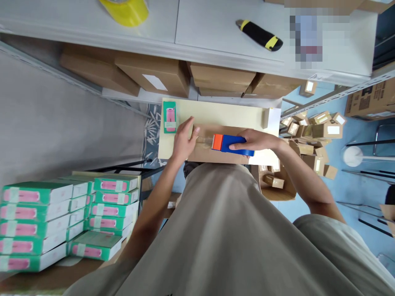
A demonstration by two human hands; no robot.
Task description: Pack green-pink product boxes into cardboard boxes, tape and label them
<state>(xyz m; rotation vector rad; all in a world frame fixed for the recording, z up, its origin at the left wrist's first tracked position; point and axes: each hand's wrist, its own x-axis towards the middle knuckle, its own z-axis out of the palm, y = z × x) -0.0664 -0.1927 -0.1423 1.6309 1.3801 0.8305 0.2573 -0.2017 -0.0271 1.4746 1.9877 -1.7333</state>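
A brown cardboard box [210, 157] lies on a pale yellow tabletop [216, 107], close against my body. My left hand [184, 142] rests at the box's left end, fingers stretched out and thumb apart along its edge. In my right hand [249, 139] is a blue tape dispenser [226, 144] with an orange front, held over the top of the box. Clear tape [203, 140] runs along the box's middle between the dispenser and my left hand. A green box with a pink picture [170, 118] lies just beyond my left hand.
Stacked green boxes [33, 213] stand at lower left. On the grey shelf [203, 24] ahead lie a utility knife [259, 35] and a yellow tape roll [126, 10]; larger cartons [154, 74] sit underneath. Several small cartons [324, 127] are piled on the right.
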